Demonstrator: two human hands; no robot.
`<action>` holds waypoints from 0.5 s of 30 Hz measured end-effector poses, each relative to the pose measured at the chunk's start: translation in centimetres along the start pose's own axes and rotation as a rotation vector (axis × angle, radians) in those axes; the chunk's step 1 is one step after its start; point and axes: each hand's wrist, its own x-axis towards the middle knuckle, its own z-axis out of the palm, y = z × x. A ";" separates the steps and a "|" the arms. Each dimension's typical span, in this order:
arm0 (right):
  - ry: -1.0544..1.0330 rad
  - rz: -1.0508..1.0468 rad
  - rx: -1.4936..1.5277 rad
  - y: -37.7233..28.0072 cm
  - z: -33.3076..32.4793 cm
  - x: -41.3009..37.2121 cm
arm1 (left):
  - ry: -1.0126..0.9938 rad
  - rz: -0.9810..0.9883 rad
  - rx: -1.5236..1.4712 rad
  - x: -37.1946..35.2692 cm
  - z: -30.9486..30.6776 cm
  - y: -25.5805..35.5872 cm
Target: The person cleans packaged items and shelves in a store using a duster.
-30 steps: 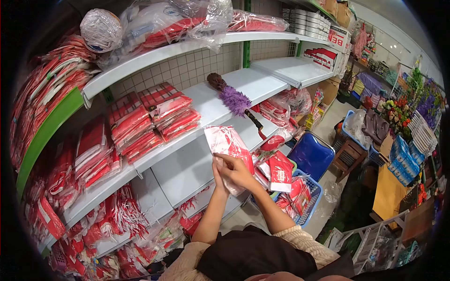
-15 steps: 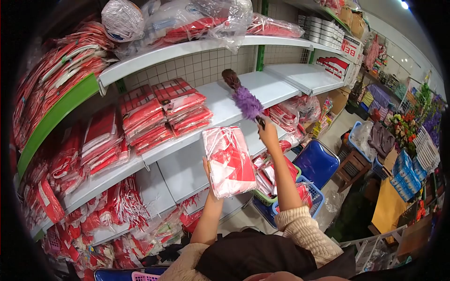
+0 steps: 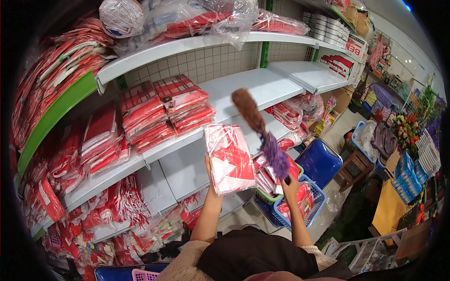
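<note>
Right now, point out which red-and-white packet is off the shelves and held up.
The flat red-and-white packet held upright in the left hand. It alone is lifted clear, while the other packets lie stacked on the shelves.

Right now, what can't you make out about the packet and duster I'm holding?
- Head view: most of the left hand's fingers, hidden behind the packet.
- Head view: the duster's handle, almost wholly wrapped by the right hand.
- Head view: any print on the packet, too small and blurred under glossy plastic.
- Head view: part of the blue basket's contents, covered by the right arm.
</note>
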 end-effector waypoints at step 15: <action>0.070 -0.296 -0.387 3.9 -4.9 1.0 | 0.043 0.028 -0.051 0.9 0.8 -0.4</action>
